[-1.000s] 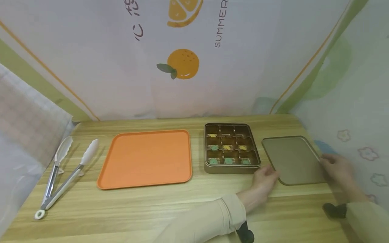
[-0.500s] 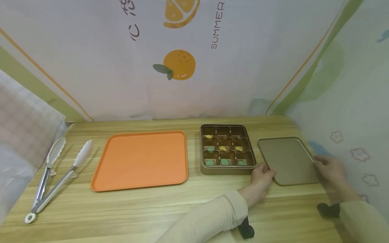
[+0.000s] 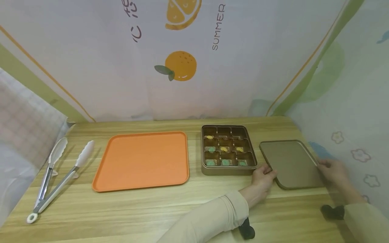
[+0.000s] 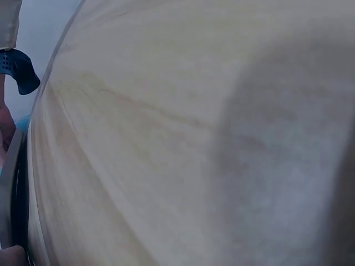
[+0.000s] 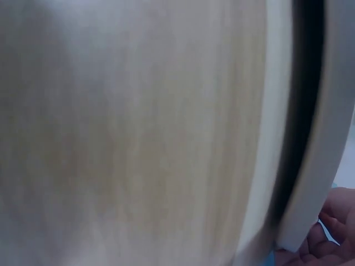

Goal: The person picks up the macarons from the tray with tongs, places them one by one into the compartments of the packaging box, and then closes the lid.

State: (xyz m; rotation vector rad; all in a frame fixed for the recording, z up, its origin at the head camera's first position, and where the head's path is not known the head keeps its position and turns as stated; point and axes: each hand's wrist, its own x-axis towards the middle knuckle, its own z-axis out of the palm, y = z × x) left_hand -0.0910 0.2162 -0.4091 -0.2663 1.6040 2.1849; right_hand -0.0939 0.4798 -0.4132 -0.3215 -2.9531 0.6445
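A flat gold-brown tin lid (image 3: 293,163) lies between my two hands at the right of the table in the head view. My left hand (image 3: 262,180) grips its left edge with thumb and fingers. At the opposite edge, my right hand (image 3: 334,172) pinches the rim. The right wrist view shows the lid's side (image 5: 319,160) with a dark gap below it. Just left of the left hand stands an uncovered gold-brown tin (image 3: 229,171) with a divided insert. Small yellow pieces (image 3: 224,149) and green pieces (image 3: 225,162) lie in several of its compartments.
An orange tray (image 3: 143,162) lies on the wood-grain table (image 3: 146,216) left of the tin. Farther left rest metal tongs (image 3: 56,182) with white tips, spread apart. A printed cloth (image 3: 243,84) hangs behind, and another cloth (image 3: 361,128) is close beside the right hand.
The lid has shifted slightly toward me relative to the tin, with both hands keeping their grip on its edges. The head view has shifted a little; the tin, tray and tongs stay put.
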